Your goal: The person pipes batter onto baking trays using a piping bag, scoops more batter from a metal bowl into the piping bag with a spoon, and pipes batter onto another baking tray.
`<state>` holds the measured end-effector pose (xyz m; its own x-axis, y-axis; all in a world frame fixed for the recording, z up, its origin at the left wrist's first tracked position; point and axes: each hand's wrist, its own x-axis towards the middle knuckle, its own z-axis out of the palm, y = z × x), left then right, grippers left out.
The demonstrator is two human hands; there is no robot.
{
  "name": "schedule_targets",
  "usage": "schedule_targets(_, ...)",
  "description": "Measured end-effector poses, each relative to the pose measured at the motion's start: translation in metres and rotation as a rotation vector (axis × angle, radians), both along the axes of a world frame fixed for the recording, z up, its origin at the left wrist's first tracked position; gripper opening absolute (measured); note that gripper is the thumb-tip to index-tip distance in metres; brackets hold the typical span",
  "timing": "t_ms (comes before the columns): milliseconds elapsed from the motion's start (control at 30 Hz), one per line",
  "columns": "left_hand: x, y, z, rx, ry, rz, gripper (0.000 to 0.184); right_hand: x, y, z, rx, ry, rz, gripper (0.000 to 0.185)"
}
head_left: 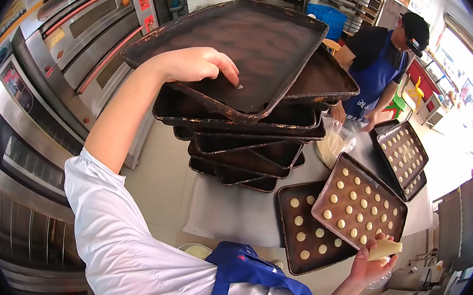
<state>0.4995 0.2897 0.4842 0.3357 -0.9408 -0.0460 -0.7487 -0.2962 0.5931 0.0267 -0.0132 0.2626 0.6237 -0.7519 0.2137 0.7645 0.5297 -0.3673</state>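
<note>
Holds the left hand [201, 67] high over the near rim of the top tray [246, 46], with fingers curled and tips pointing down to the tray floor, next to a tiny pale speck; impossible to tell from this angle whether touching or just above. Grips what looks like a piping bag [386, 250] of pale mixture in the right hand [370, 264], with fingers closed round it, low by the near edge of the bench [230, 215], toward its right end.

Directly beneath the left hand, at the left end of the bench: the top tray, uppermost on a crooked stack of dark trays [248, 148], well apart from the right hand. Hard to judge its long axis in so bent a view.

Nearest to the right hand: the upper filled tray [348, 185], dotted with pale rounds [364, 203] and lying askew across the lower filled tray [289, 221]. With long axis slanting from the stack side toward the right end of the bench, and with near right corner hidden behind hand and bag; contact there unclear.

Toward the far right corner of the bench: two more filled trays [398, 152], overlapping. At the far edge, beside the stack: a co-worker [371, 83], with both hands at a clear bag [336, 143].
</note>
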Motion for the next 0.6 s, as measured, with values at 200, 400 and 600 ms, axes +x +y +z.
schedule_targets(200,-0.011,0.008,0.008,0.097,-0.114,-0.124,0.052,-0.006,0.007,-0.001,0.098,-0.016,-0.075,0.045)
schedule_targets(400,-0.012,0.009,0.010,0.156,-0.287,-0.160,0.057,-0.009,0.016,0.001,0.074,-0.058,-0.057,0.047)
schedule_targets(600,-0.041,0.012,0.008,0.203,-0.635,0.004,0.041,-0.038,0.018,-0.008,0.071,-0.105,-0.090,0.046)
